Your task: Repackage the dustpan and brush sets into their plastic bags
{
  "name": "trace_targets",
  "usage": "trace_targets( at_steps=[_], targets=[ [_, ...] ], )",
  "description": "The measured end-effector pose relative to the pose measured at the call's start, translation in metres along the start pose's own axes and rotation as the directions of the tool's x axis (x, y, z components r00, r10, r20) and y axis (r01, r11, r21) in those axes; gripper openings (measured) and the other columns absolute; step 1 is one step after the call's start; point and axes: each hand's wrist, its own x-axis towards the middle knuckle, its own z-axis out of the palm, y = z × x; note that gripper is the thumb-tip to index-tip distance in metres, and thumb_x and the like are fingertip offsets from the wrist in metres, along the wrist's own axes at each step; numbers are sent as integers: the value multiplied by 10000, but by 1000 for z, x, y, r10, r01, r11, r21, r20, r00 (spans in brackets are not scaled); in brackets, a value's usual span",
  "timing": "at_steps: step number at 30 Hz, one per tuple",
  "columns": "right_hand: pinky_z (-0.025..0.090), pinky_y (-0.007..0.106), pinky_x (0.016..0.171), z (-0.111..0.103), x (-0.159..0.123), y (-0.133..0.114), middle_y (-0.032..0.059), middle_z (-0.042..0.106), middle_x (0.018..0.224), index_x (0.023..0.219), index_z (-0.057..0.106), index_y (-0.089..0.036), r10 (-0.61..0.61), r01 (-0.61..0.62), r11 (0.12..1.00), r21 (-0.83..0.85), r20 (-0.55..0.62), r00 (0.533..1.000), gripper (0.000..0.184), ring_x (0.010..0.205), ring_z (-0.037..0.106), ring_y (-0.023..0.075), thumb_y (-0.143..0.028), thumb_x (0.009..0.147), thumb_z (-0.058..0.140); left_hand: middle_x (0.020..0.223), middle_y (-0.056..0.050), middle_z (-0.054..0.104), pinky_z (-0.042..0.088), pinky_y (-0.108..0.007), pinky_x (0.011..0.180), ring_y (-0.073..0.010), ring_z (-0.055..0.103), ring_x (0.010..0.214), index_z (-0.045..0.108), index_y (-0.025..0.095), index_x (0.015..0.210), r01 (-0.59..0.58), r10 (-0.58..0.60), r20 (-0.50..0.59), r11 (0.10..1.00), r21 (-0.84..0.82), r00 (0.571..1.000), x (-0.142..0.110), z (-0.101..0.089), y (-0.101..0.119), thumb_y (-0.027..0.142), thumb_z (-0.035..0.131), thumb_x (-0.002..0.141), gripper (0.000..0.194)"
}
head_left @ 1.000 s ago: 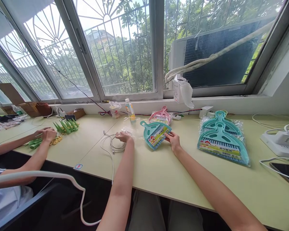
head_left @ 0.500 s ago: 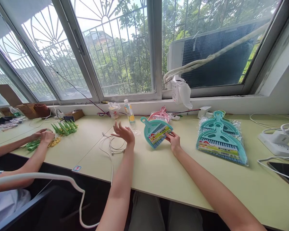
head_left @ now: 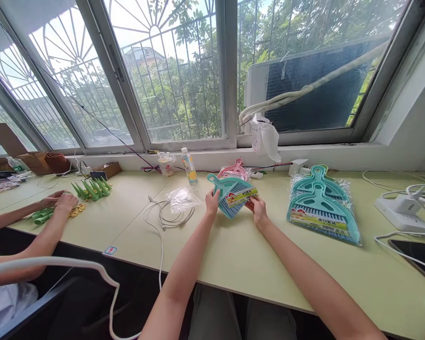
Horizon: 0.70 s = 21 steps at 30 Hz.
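Observation:
Both my hands hold up a teal dustpan-and-brush set with a colourful printed label across its blue bristles. My left hand is closed on its left edge, just below the looped handle. At the lower right corner, the fingers of my right hand pinch the pan beside the label. Behind it on the table lies a pink dustpan set, partly hidden. A crumpled clear plastic bag rests left of my left hand, partly over a coiled white cable.
More wrapped teal dustpan sets lie stacked to the right. A drink bottle stands near the window. On the far right are a power strip and a phone. A co-worker's hands handle green pieces at left.
My left hand, raised and spread before, has moved right and taken hold of the dustpan set's left edge. The clear plastic bag now lies in plain view on the cable.

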Motion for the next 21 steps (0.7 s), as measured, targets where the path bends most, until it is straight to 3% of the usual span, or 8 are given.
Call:
trace_targets(
  at_steps=[2,5,8,10,13,17,21],
  targets=[
    [601,314,681,0,3,1,22,684,720,740,601,-193,8,-9,999,-31,-41,999,87,666,669,166,-260,702,641,637,0,545,408,-260,706,-174,551,762,580,185,676,-53,53,-33,998,22,998,3,-3,1,375,574,818,237],
    [568,279,620,-5,8,-2,20,672,745,769,596,-191,-6,-5,993,-116,-92,996,86,642,644,149,-267,736,575,604,10,514,391,-244,672,-156,526,724,569,191,638,-105,108,-102,994,33,989,4,-6,3,379,572,817,260],
    [521,265,598,-16,13,-11,33,679,828,859,623,-196,-79,27,923,-384,-120,990,186,688,627,158,-259,784,465,604,4,530,394,-245,667,-163,535,733,602,196,657,-117,120,-108,993,36,987,4,-9,4,386,576,816,249],
    [500,281,662,-23,14,-20,53,686,883,937,652,-205,-190,87,751,-655,-89,978,279,774,627,184,-224,804,408,607,-5,557,402,-252,677,-176,554,752,642,193,689,-112,112,-86,994,6,990,3,-9,5,373,590,806,221],
    [466,338,767,-29,11,-31,106,687,964,1093,654,-205,-292,133,370,-919,21,956,372,876,630,235,-192,857,366,637,-24,616,413,-260,697,-194,585,789,707,178,797,-90,88,-65,995,-37,994,3,-8,6,349,607,791,198],
    [438,391,841,-33,5,-32,178,639,1137,1296,542,-169,-317,173,58,-983,146,937,447,1019,601,282,-156,905,325,683,-42,659,423,-263,704,-200,605,797,742,160,888,-77,78,-81,997,18,994,3,-7,7,344,620,785,244],
    [352,468,989,-38,5,-19,223,436,1426,1376,467,-129,-398,245,-136,-960,279,874,502,1304,400,329,-122,894,329,714,-59,688,445,-269,702,-219,628,823,742,159,985,-9,8,-42,1000,-18,999,3,-8,7,337,615,803,284]
  ],
)
